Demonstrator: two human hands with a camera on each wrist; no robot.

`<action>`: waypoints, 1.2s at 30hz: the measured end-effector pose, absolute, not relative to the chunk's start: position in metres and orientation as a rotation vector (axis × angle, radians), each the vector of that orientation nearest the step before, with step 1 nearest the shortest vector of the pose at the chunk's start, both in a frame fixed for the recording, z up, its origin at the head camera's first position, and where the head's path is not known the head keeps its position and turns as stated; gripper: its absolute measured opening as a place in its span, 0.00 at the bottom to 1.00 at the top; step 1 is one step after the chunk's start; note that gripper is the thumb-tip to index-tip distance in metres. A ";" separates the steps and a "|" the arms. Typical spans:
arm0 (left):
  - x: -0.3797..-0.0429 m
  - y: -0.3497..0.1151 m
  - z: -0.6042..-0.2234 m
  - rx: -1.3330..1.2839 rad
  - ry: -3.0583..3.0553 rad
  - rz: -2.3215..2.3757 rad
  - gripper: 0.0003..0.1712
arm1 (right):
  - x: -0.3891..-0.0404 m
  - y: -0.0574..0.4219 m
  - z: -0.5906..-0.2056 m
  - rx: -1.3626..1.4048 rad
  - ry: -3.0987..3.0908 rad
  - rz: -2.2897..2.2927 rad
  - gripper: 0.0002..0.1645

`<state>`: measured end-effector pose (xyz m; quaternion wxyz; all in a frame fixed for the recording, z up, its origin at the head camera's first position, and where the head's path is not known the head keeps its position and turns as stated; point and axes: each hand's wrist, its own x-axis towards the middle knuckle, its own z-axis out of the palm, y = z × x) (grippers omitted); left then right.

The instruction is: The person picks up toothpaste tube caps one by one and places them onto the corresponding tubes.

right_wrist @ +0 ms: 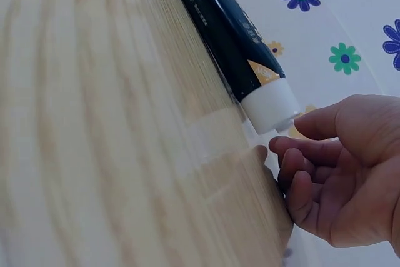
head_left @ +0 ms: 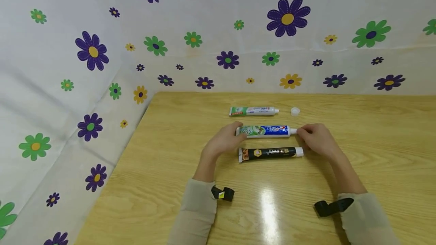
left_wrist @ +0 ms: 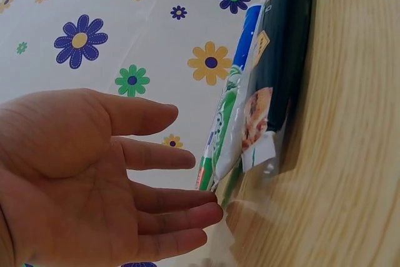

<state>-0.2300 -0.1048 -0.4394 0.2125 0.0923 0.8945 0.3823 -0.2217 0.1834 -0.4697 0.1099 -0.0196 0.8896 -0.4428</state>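
Observation:
A blue, green and white toothpaste tube (head_left: pixel 269 131) lies in the middle of a row of tubes. My left hand (head_left: pixel 223 139) is at its flat tail end; in the left wrist view its fingers (left_wrist: pixel 169 198) are nearly straight, and firm contact is unclear. At the other end, my right hand (head_left: pixel 318 139) pinches the white tip of that tube between thumb and forefinger. The right wrist view shows the curled fingers (right_wrist: pixel 312 167), with the pinched tip hidden. Nearer to me lies a black toothpaste tube (head_left: pixel 269 154) with a white cap (right_wrist: pixel 272 104).
Behind the middle tube lies a smaller green and white toothpaste tube (head_left: pixel 253 111), its narrow nozzle bare. A loose white cap (head_left: pixel 295 111) sits to its right. All rest on a wood-grain table (head_left: pixel 163 135), backed by a flower-patterned cloth (head_left: pixel 204 22).

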 end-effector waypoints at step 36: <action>-0.315 -0.091 -0.457 0.696 2.801 0.152 0.28 | -0.282 0.181 -0.470 -0.051 2.774 -0.995 0.39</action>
